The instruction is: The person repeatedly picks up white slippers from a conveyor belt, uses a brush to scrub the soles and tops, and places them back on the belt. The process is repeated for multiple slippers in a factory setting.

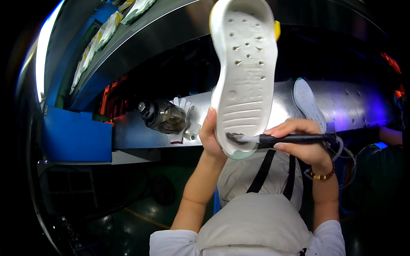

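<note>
A white shoe sole (245, 91), with holes near its far end and ridges toward its near end, is held up in front of me. My left hand (210, 134) grips its near left edge. In my right hand (299, 138) is a black-handled brush (294, 139) with a tube at its back end. The dark bristles touch the inside of the sole close to its near, pale green end. Yellow patches show at the sole's far edges. Part of my left fingers is hidden behind the sole.
Beyond my hands runs a metal bench (337, 104). A dark see-through bottle (168, 117) lies by a white glove (183, 104) on the left; another sole (307, 102) lies to the right. Several soles (100, 36) sit on the upper-left conveyor. A person's arm (390, 135) shows far right.
</note>
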Motion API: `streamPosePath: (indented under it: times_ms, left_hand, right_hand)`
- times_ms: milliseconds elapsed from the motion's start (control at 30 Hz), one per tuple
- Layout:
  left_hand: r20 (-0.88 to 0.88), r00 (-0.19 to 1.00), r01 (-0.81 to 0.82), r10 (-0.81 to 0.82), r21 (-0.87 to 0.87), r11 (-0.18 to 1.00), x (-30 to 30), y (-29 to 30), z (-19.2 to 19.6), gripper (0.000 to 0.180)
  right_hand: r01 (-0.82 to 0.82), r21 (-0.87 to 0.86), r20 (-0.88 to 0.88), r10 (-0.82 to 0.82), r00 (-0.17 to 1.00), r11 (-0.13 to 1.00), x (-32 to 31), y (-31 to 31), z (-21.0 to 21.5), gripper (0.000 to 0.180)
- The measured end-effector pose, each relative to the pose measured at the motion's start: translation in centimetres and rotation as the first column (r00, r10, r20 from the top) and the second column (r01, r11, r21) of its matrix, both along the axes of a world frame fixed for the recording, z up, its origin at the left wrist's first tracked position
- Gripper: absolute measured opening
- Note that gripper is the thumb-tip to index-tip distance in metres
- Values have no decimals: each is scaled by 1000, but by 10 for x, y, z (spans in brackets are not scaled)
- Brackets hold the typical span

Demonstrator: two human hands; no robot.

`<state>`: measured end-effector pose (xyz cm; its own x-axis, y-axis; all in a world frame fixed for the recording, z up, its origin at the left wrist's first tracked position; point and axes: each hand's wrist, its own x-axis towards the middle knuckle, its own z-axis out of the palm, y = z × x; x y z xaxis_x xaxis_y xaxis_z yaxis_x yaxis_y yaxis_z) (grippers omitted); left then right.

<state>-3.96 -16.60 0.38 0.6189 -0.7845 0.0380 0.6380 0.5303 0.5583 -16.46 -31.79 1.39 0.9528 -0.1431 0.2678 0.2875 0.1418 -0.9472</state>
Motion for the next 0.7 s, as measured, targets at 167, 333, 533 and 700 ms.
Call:
streamPosePath:
  times_ms: [167, 333, 533, 700]
  left_hand:
    - [-17, 983, 184, -183, 61, 981, 9, 6, 6, 49]
    - [30, 958, 271, -286, 241, 932, 11, 5, 10, 51]
    - [-40, 891, 433, -452, 374, 820, 19, 6, 23, 53]
    - [-12, 835, 365, -550, 760, 537, 18, 0, 44, 58]
  right_hand:
    - [-296, -16, 91, 296, 951, 955, 4, -19, 8, 16]
    - [-113, -153, 25, 118, 993, 982, 2, -10, 5, 15]
    - [-193, -199, 110, 218, 970, 961, -1, -18, 9, 17]
    - [-382, -424, 1, 422, 907, 821, 1, -30, 16, 15]
